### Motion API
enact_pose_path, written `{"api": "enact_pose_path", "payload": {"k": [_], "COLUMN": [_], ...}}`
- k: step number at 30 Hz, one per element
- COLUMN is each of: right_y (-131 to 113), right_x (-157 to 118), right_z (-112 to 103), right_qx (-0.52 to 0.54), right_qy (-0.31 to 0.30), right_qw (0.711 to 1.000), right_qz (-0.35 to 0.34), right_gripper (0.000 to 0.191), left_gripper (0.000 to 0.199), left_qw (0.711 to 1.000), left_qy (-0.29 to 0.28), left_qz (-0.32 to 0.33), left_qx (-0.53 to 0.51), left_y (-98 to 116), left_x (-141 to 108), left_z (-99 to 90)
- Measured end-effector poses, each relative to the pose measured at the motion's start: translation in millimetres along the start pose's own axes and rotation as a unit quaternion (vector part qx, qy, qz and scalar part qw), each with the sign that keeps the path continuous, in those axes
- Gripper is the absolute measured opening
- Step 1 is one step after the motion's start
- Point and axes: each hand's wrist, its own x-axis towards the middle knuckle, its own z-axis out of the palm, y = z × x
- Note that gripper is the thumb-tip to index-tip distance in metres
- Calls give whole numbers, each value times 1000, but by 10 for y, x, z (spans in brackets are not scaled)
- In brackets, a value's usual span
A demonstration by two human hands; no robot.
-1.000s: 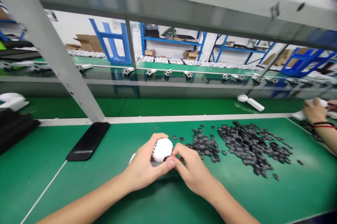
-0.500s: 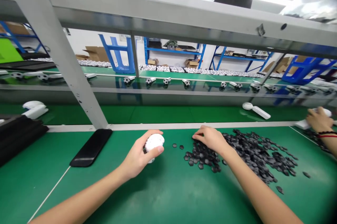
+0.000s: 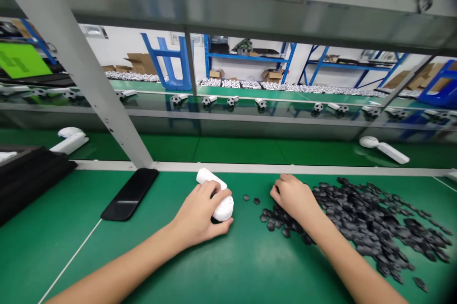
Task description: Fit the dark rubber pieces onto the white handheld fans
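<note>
My left hand [image 3: 203,211] is closed around a white plastic piece with a round head [image 3: 224,208] and a straight bar-shaped handle [image 3: 210,177] pointing away from me. The piece is low over the green bench. To its right, my right hand [image 3: 294,194] rests at the far side of a small heap of black pentagon pieces [image 3: 280,218]. Its fingers are curled and pressed together, and whatever is between them is hidden. Two loose black pentagons [image 3: 251,199] lie between the hands.
A larger heap of black pentagons [image 3: 378,223] spreads to the right. A black phone [image 3: 130,194] lies left, beside a metal post [image 3: 96,80]. Beyond the bench rail [image 3: 228,167] are similar white pieces [image 3: 387,149]. Farther back, football-patterned ones [image 3: 262,103] line another surface.
My left hand has turned the white piece so its handle now shows, and lowered it slightly. My right hand's fingers have curled in at the heap. The view has shifted; the co-worker's hand has left it.
</note>
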Motion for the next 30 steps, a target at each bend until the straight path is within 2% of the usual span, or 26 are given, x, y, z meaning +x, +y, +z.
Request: {"api": "enact_pose_path", "payload": {"k": [3,6,8,10,12,14,17,21,25,27,30], "right_y": [60,29,-115,-339,-580,-775,-921,-947,-946,-939,-926], "right_x": [27,-35,-142,-275,-396,-475,-510,-501,-522,-538,-550], "right_z": [15,-65,-152,-231,-275,-276,-219,-131,-96,-84,-63], "right_qx": [17,177,348,498,588,624,634,638,591,566,546], "right_qy": [34,74,48,-27,-98,-120,-92,-62,-28,-3,18], "right_qw": [999,981,936,867,803,772,768,767,805,823,832], "right_qz": [20,-3,-11,13,19,13,8,-1,-28,-57,-95], "right_gripper": [34,32,27,22,21,18,18,17,13,12,13], "left_gripper": [54,60,60,56,53,55,65,70,81,80,72], "left_qw": [998,992,980,962,940,925,928,934,937,939,943], "left_qy": [-33,-45,-40,-24,-4,5,-10,-44,-76,-84,-80], "left_qz": [-43,-110,-162,-194,-192,-169,-130,-113,-147,-152,-141], "left_qx": [13,-44,-109,-193,-284,-341,-350,-336,-308,-296,-292], "left_y": [32,67,107,163,217,252,251,231,278,302,314], "left_x": [-32,-52,-53,-46,-43,-51,-78,-87,-62,-54,-51], "left_z": [-6,-4,-7,-14,-18,-16,-17,-68,-131,-134,-110]}}
